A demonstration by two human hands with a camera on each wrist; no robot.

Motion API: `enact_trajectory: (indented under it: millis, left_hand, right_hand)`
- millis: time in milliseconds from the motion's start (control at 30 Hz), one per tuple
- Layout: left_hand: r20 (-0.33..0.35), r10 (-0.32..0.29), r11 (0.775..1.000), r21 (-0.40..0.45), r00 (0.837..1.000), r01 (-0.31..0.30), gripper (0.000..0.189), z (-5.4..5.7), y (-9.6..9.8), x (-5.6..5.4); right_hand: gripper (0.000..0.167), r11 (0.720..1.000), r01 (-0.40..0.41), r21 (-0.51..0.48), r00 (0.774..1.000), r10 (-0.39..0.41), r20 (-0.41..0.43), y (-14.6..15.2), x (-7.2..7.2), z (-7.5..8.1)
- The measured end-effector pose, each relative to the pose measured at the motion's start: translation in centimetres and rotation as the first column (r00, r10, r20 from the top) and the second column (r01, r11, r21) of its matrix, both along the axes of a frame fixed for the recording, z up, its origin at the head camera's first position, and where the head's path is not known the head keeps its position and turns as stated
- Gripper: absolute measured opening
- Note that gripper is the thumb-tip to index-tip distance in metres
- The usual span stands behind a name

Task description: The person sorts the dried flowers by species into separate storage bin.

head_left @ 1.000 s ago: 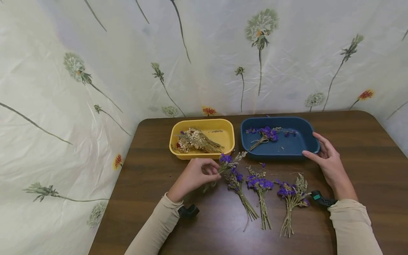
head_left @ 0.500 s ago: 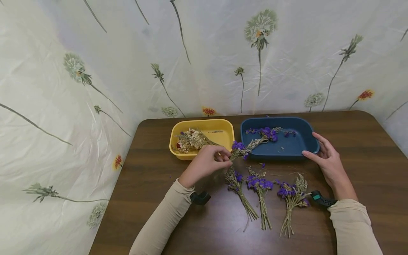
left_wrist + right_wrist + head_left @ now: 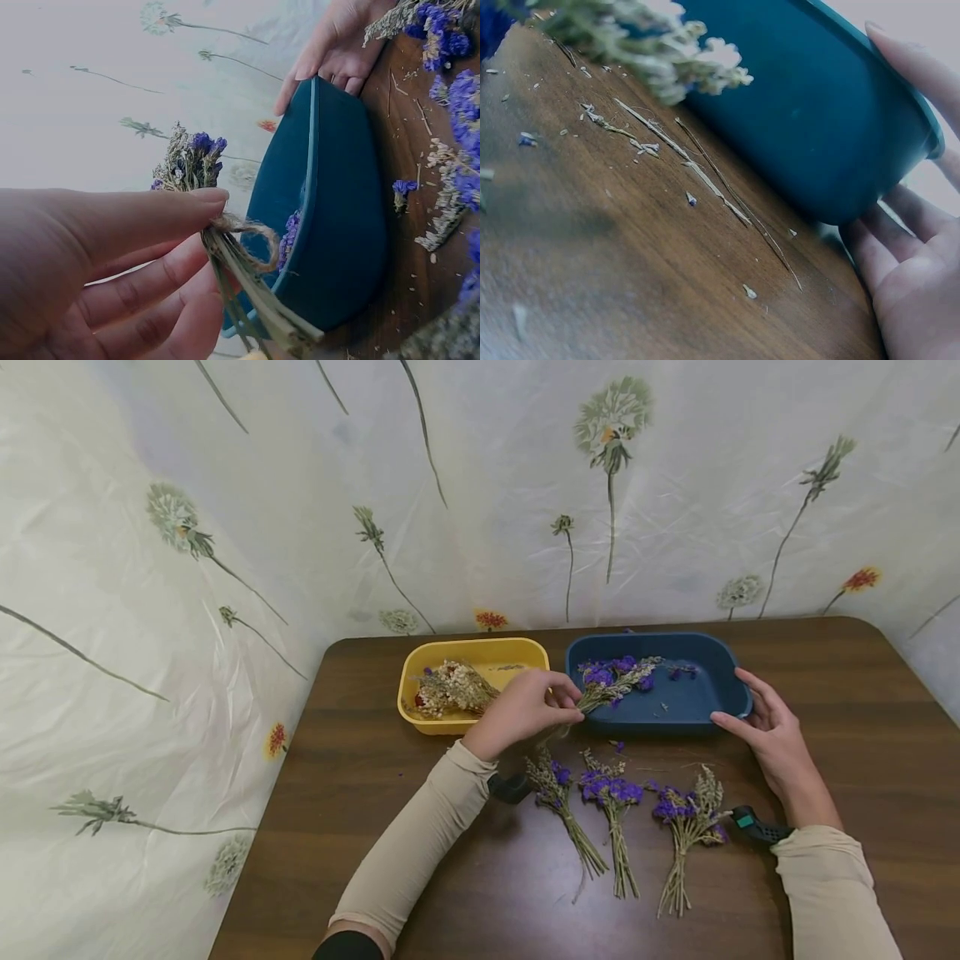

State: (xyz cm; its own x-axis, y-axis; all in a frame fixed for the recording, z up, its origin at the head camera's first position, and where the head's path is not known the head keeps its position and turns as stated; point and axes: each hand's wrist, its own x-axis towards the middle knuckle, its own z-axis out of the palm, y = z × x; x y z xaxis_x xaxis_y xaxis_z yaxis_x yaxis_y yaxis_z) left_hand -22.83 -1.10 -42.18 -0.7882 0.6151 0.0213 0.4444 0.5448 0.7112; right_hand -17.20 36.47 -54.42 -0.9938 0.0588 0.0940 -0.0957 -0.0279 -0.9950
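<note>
My left hand [image 3: 525,708] pinches a dried flower bunch [image 3: 609,687] by its stems, between thumb and fingers. Its purple and pale heads reach over the near left rim of the blue tray [image 3: 697,689]. In the left wrist view, a twine tie [image 3: 253,234] loops round the stems below my thumb. My right hand [image 3: 776,752] grips the tray's right end, thumb at the near corner; the right wrist view has its fingers [image 3: 896,232] against the end wall. Purple flowers of another bunch [image 3: 624,663] lie inside the tray, partly hidden by the held one.
A yellow tray [image 3: 480,643] at left holds a bunch of cream and red dried flowers [image 3: 453,687]. Three purple bunches lie on the wooden table [image 3: 360,827] in front: a left bunch [image 3: 567,818], a middle bunch [image 3: 615,814] and a right bunch [image 3: 678,839]. Stem bits [image 3: 682,154] are scattered nearby.
My left hand has carried the flower bunch rightward and away from me, from in front of the yellow tray to over the blue tray's left part. My right hand has stayed at the tray's end.
</note>
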Motion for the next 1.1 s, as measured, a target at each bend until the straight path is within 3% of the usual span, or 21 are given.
enact_trajectory:
  millis: [333, 467, 767, 1100]
  left_hand:
    - [-0.054, -0.033, 0.998, -0.057, 0.998, 0.030, 0.015, 1.2, 3.9, -2.3]
    - [-0.046, -0.012, 0.995, -0.102, 0.999, 0.008, 0.015, 1.5, 5.3, -3.0]
    - [0.025, 0.020, 0.988, -0.153, 1.000, -0.015, 0.017, 0.6, 7.4, -3.7]
    - [0.007, 0.096, 0.967, -0.237, 0.995, -0.092, 0.013, -0.7, 10.1, -4.5]
  right_hand:
    - [0.077, 1.000, 0.013, -0.011, 1.000, -0.013, 0.000, 0.3, -0.1, 0.1]
    - [0.077, 1.000, 0.014, -0.017, 1.000, -0.014, -0.005, 0.3, -0.2, 0.3]
    - [0.077, 1.000, 0.010, -0.001, 1.000, -0.010, 0.018, 0.1, -0.1, 0.2]
    - [0.078, 1.000, 0.014, 0.010, 1.000, -0.014, 0.023, 0.2, -0.1, 0.1]
